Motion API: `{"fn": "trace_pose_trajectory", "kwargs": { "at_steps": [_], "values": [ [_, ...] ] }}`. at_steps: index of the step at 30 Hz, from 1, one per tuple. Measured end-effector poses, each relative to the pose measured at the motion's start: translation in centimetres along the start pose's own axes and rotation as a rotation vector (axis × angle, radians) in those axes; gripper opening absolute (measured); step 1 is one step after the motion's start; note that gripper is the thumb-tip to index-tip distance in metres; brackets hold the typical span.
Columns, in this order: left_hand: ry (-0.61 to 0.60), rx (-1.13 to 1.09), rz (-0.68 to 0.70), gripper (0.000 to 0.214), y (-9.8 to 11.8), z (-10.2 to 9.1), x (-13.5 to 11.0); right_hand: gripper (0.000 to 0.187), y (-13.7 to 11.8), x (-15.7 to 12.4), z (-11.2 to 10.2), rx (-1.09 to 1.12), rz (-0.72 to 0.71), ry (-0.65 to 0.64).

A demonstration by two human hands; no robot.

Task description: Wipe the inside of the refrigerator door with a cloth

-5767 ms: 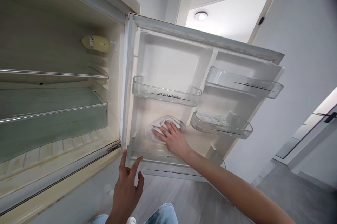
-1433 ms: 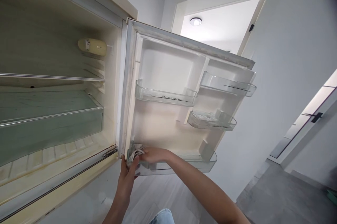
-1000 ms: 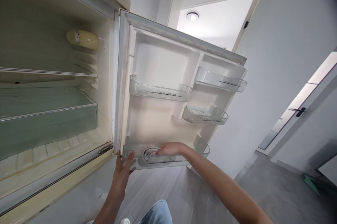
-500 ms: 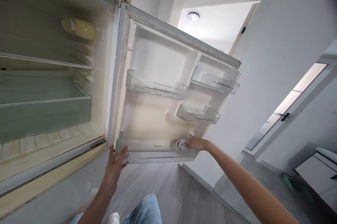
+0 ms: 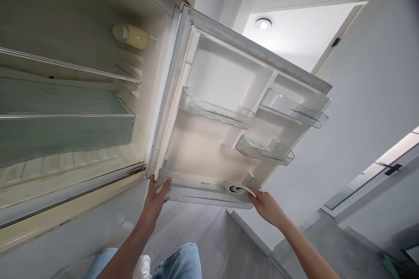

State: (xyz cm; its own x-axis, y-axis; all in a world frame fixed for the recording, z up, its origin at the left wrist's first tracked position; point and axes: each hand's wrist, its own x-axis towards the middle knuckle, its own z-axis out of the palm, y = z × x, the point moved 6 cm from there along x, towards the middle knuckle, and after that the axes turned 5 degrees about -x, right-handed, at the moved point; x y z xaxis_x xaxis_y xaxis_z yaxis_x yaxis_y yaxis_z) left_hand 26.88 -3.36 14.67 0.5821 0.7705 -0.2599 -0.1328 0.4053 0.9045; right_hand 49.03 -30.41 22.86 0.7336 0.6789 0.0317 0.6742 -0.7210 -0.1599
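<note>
An empty fridge stands open with its door swung to the right. My right hand grips a white cloth that drapes over the rim of the bottom door bin near its right end. My left hand presses its fingers against the left end of that same bin, by the door's lower hinge corner.
The door carries three clear pockets higher up, a long one and two smaller ones. Glass shelves fill the cabinet. Grey floor lies below, a white wall stands close on the right, and my jeans and shoe show underneath.
My right hand slid the cloth from the left end of the bottom bin to its right end and now pulls it up over the rim. The left hand stayed on the bin's left end.
</note>
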Motion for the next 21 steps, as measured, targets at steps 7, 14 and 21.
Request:
{"fn": "trace_pose_trajectory", "kwargs": {
  "at_steps": [7,14,21],
  "values": [
    [-0.022,0.036,0.023,0.099,-0.2,-0.3,-0.6,0.038,-8.8,-0.5,4.3,0.130,-0.106,0.549],
    [-0.097,-0.116,0.011,0.083,-1.0,-2.0,-0.2,0.040,-17.2,1.7,5.3,0.334,-0.011,0.465],
    [0.027,0.217,-0.016,0.079,-9.9,-10.1,-0.7,0.046,-20.2,5.2,0.7,0.959,0.053,0.445]
  ]
}}
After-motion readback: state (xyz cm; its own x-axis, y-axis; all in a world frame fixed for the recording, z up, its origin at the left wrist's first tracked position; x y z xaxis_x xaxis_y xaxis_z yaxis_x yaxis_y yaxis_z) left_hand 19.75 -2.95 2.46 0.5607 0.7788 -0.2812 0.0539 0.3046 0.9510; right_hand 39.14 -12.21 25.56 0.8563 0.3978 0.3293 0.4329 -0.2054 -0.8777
